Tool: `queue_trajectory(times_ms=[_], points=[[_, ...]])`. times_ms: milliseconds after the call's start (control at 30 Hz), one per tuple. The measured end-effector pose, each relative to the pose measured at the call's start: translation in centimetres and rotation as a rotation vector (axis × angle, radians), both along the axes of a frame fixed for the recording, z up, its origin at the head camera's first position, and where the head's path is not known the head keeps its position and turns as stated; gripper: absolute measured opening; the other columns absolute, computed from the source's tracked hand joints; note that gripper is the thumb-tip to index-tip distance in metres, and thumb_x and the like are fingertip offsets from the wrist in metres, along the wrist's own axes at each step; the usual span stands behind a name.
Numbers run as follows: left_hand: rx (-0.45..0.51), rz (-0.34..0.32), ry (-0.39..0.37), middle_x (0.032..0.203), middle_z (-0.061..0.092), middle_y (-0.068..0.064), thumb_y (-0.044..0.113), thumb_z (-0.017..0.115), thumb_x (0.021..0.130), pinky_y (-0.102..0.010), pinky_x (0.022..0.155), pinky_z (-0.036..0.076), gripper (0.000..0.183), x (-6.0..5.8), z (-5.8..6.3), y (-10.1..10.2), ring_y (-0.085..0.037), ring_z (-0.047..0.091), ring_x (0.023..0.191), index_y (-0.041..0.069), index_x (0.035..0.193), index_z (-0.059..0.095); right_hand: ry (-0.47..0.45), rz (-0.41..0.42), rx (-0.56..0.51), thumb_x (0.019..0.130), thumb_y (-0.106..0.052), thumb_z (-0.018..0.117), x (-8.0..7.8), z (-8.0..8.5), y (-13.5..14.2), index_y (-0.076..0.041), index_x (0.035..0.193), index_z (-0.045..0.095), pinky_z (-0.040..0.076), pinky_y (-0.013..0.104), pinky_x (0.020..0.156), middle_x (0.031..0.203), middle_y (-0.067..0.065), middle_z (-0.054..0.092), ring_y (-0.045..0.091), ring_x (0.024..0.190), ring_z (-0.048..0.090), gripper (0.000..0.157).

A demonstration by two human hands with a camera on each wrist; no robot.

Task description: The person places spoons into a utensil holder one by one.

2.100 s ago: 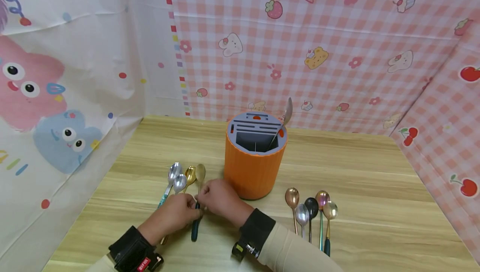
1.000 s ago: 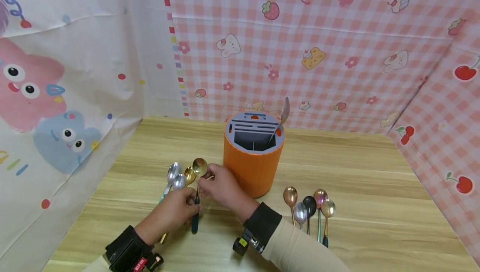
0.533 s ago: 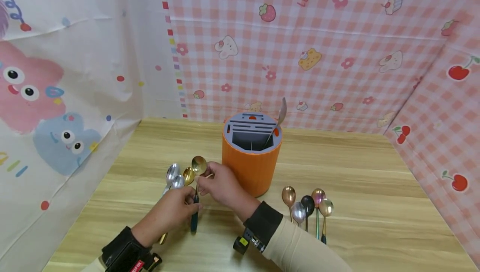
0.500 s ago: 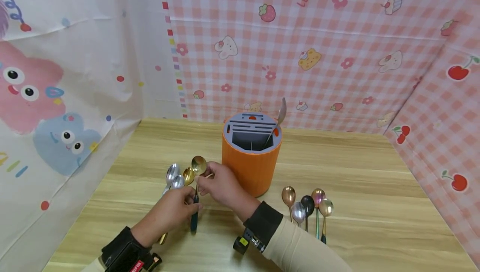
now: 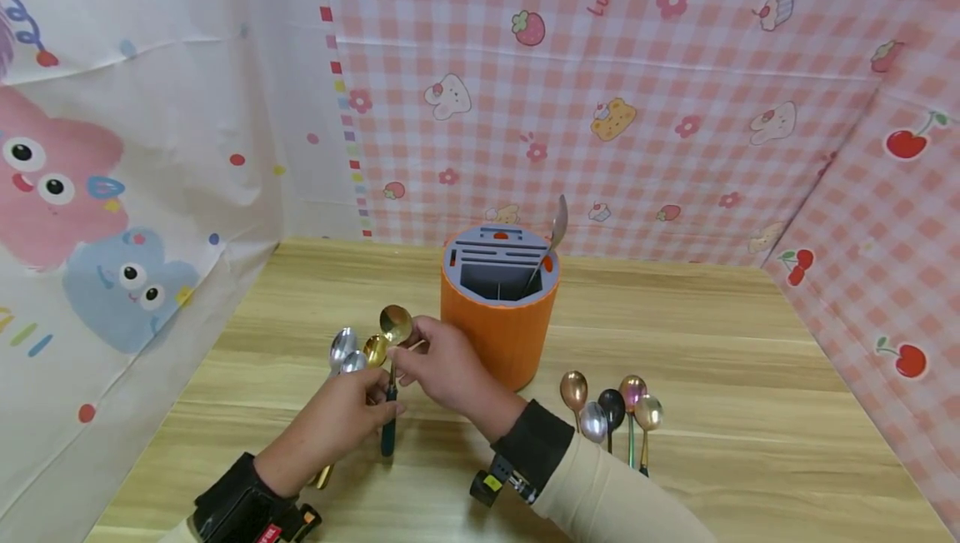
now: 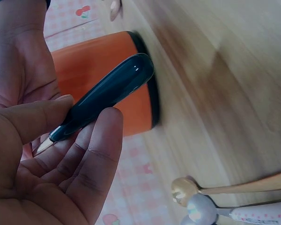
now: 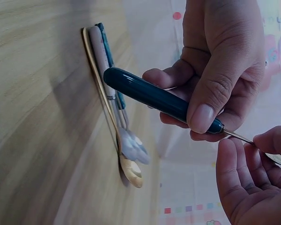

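Observation:
Both hands hold one spoon with a round gold bowl [image 5: 395, 324] and a glossy dark green handle [image 7: 145, 93]. My left hand [image 5: 348, 410] pinches that handle between thumb and fingers near where it meets the metal. At the thin gold neck, just below the bowl, my right hand [image 5: 450, 368] pinches it. The left wrist view shows the handle raised off the table. Just left of the hands lie a gold spoon [image 5: 376, 350] and two silver spoons, one patterned in teal and the other with a pale dotted handle [image 6: 260, 214].
Behind the right hand stands an orange cutlery holder [image 5: 487, 343] with a grey slotted top. One silver spoon [image 5: 560, 222] leans in its right compartment. Several spoons in copper, silver, black, rainbow and gold [image 5: 651, 412] lie at the right. Patterned cloth [image 5: 570, 110] hangs behind the table.
The gold and green spoon has come up off the table in both hands, its bowl turned to the camera. The right hand has moved up to its neck. Lately the hands barely move.

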State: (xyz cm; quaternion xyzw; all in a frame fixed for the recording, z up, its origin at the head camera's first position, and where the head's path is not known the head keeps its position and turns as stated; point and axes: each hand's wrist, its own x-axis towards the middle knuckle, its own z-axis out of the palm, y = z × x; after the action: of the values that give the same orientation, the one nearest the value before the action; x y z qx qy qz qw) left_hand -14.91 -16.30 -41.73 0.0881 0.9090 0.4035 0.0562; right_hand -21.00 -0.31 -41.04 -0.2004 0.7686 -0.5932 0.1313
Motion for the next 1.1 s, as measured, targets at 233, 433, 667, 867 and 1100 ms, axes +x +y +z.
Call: queue_trajectory(times_ms=[233,433,667,867,1100], points=[[-0.009,-0.009,0.001,0.066,0.056,0.001,0.013,0.074,0.086,-0.027,0.046,0.042,0.016,-0.1,0.8,0.5,-0.011,0.051,0.053,0.012,0.083,0.058,0.052,-0.009,-0.009,0.093,-0.014,0.068,0.4,1.2,0.6,-0.004,0.105,0.063,0.057,0.030,0.062,0.094,0.007,0.066,0.021,0.072,0.068,0.017],[-0.028,-0.013,0.020,0.065,0.056,0.001,0.013,0.074,0.086,-0.027,0.047,0.042,0.016,-0.1,1.8,1.0,-0.011,0.052,0.054,0.013,0.082,0.059,0.075,-0.027,0.023,0.093,-0.016,0.068,0.5,2.1,1.2,-0.010,0.097,0.061,0.057,0.034,0.060,0.087,0.004,0.069,0.019,0.070,0.069,0.010],[-0.065,-0.022,0.063,0.067,0.056,0.002,0.016,0.075,0.086,-0.030,0.050,0.044,0.016,0.1,3.1,1.4,-0.012,0.051,0.056,0.015,0.083,0.060,0.130,-0.024,0.057,0.093,-0.017,0.068,0.7,3.4,2.0,-0.010,0.096,0.060,0.054,0.032,0.057,0.086,0.005,0.069,0.013,0.067,0.068,0.011],[-0.101,-0.030,0.106,0.066,0.054,0.003,0.019,0.076,0.085,-0.030,0.050,0.040,0.016,-0.2,3.9,1.9,-0.012,0.046,0.056,0.017,0.082,0.060,0.143,-0.020,0.046,0.094,-0.018,0.068,0.7,4.2,2.6,-0.010,0.099,0.061,0.056,0.032,0.060,0.090,0.006,0.067,0.015,0.070,0.068,0.012],[-0.088,-0.066,0.143,0.064,0.054,0.004,0.017,0.075,0.086,-0.029,0.050,0.039,0.016,-0.4,5.0,2.8,-0.010,0.046,0.055,0.016,0.081,0.060,0.151,-0.037,0.022,0.093,-0.017,0.069,0.6,5.1,3.6,-0.006,0.094,0.059,0.058,0.037,0.069,0.092,0.010,0.068,0.019,0.073,0.068,0.016]])
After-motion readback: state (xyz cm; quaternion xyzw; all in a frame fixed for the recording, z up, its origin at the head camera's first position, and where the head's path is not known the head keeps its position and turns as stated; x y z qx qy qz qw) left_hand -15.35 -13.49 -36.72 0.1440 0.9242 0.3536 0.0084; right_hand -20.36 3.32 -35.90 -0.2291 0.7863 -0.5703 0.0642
